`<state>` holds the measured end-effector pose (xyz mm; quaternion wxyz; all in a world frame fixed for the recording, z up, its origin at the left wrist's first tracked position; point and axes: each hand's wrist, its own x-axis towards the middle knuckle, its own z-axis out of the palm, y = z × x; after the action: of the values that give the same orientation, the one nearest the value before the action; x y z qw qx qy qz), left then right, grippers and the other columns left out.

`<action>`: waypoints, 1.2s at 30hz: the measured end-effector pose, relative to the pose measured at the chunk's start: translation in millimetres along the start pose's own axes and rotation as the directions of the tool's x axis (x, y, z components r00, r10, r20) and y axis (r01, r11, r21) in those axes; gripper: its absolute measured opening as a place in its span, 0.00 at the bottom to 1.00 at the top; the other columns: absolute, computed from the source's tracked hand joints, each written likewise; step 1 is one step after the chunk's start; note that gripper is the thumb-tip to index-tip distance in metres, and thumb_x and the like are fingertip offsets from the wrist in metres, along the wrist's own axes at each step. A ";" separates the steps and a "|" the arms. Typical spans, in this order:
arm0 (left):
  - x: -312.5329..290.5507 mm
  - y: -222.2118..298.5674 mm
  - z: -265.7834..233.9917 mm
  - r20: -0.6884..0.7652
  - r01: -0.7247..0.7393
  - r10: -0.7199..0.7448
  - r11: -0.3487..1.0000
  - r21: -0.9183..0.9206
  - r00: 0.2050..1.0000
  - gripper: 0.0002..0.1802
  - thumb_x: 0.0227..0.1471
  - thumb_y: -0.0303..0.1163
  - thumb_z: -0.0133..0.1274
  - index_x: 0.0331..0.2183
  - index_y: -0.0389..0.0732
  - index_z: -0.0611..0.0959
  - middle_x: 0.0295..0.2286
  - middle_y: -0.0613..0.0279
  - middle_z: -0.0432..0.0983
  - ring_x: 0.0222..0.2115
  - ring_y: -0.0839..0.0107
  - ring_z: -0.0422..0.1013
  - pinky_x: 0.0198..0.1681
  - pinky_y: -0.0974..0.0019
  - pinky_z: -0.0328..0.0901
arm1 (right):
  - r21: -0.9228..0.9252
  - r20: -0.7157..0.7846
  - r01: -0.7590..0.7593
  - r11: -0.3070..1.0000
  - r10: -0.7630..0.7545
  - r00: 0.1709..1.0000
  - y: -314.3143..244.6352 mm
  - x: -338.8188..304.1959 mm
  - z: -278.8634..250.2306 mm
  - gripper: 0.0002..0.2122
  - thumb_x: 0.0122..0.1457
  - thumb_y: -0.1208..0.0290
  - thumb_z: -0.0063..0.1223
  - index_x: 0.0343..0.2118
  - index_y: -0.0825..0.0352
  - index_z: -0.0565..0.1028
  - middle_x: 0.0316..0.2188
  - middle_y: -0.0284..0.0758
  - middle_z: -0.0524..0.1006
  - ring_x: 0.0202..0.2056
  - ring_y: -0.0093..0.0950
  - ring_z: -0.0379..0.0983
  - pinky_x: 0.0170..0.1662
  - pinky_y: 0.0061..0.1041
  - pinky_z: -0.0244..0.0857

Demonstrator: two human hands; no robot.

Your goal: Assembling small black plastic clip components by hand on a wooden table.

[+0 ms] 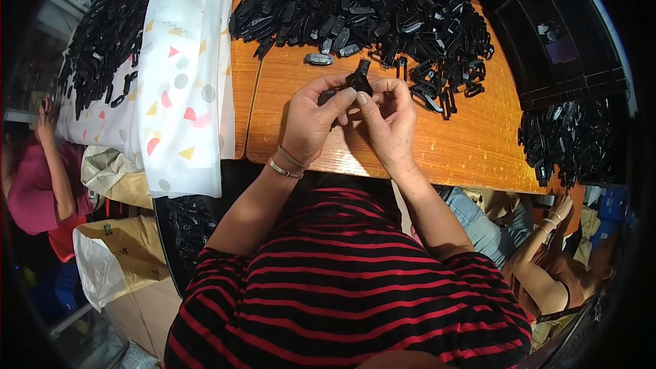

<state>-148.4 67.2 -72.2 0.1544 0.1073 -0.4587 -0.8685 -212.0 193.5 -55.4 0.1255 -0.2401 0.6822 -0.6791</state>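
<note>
Above the near edge of the wooden table, my left hand (pixel 309 117) and my right hand (pixel 394 121) meet, both closed. Between their fingertips is a small black plastic part (pixel 360 79), its narrow end pointing away from me. My thumbs come together on its near side. More black plastic (pixel 326 98) shows in the curl of my left fingers; whether it is a separate piece I cannot tell. Just beyond my hands lies a loose dark grey oblong piece (pixel 319 59). A large heap of similar black plastic parts (pixel 342 3) covers the far side of the table.
A white patterned cloth (pixel 183 89) drapes over the left side, with another black heap (pixel 102 48) beyond. A black crate (pixel 570 34) stands far right above more parts (pixel 567 138). People sit at left (pixel 44 181) and right (pixel 547 270). A paper sack (pixel 123 253) stands lower left.
</note>
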 end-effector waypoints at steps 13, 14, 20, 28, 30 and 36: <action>3.6 -1.8 -10.7 -0.037 -0.010 0.007 0.996 -0.083 0.999 0.16 0.55 0.27 0.54 0.46 0.35 0.78 0.29 0.69 0.75 0.22 0.84 0.65 0.27 0.81 0.61 | 0.050 -0.037 0.005 0.999 -0.003 0.999 -10.6 -0.4 1.0 0.10 0.59 0.76 0.55 0.39 0.68 0.67 0.31 0.31 0.69 0.31 0.16 0.70 0.33 0.14 0.66; 3.6 -1.8 -11.1 -0.039 -0.016 0.013 0.997 -0.071 0.999 0.16 0.56 0.27 0.54 0.47 0.35 0.78 0.30 0.69 0.75 0.22 0.84 0.65 0.27 0.81 0.61 | 0.000 -0.032 0.059 0.998 -0.059 0.998 -11.9 -0.7 2.4 0.09 0.59 0.77 0.55 0.39 0.68 0.67 0.30 0.31 0.69 0.30 0.16 0.70 0.32 0.14 0.66; -0.5 8.5 -6.0 -0.023 -0.074 0.077 0.991 0.109 0.997 0.16 0.55 0.27 0.55 0.46 0.35 0.79 0.28 0.70 0.75 0.21 0.85 0.65 0.25 0.82 0.61 | -0.050 -0.001 0.072 0.996 -0.072 0.997 -9.7 -0.5 4.7 0.09 0.57 0.78 0.56 0.38 0.69 0.69 0.27 0.28 0.68 0.27 0.14 0.68 0.28 0.12 0.63; -3.2 8.6 -9.7 -0.001 -0.167 0.171 0.963 0.213 0.985 0.16 0.55 0.26 0.54 0.47 0.35 0.79 0.28 0.68 0.77 0.22 0.87 0.66 0.25 0.82 0.62 | -0.224 0.013 0.163 0.961 -0.164 0.986 5.8 -0.5 3.8 0.09 0.54 0.81 0.59 0.35 0.68 0.70 0.27 0.27 0.69 0.24 0.12 0.67 0.26 0.10 0.63; -5.5 8.7 -7.4 0.008 -0.158 0.160 0.968 0.193 0.987 0.17 0.55 0.26 0.54 0.47 0.35 0.78 0.29 0.68 0.77 0.22 0.87 0.66 0.25 0.82 0.63 | -0.340 0.036 0.260 0.904 -0.264 0.964 13.8 0.9 2.9 0.10 0.52 0.81 0.61 0.35 0.68 0.70 0.26 0.28 0.69 0.25 0.14 0.67 0.27 0.13 0.63; -14.2 12.1 -0.9 0.017 -0.166 0.167 0.954 0.252 0.986 0.16 0.55 0.24 0.53 0.47 0.34 0.78 0.32 0.66 0.77 0.23 0.87 0.66 0.26 0.82 0.63 | -0.411 0.026 0.260 0.874 -0.274 0.961 7.6 -9.3 10.9 0.16 0.48 0.82 0.63 0.38 0.69 0.69 0.30 0.34 0.71 0.29 0.19 0.68 0.30 0.19 0.65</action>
<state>-132.9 65.3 -62.0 0.2132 0.0891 -0.5724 -0.7868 -199.8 188.4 -64.8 -0.0341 -0.3417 0.7717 -0.5353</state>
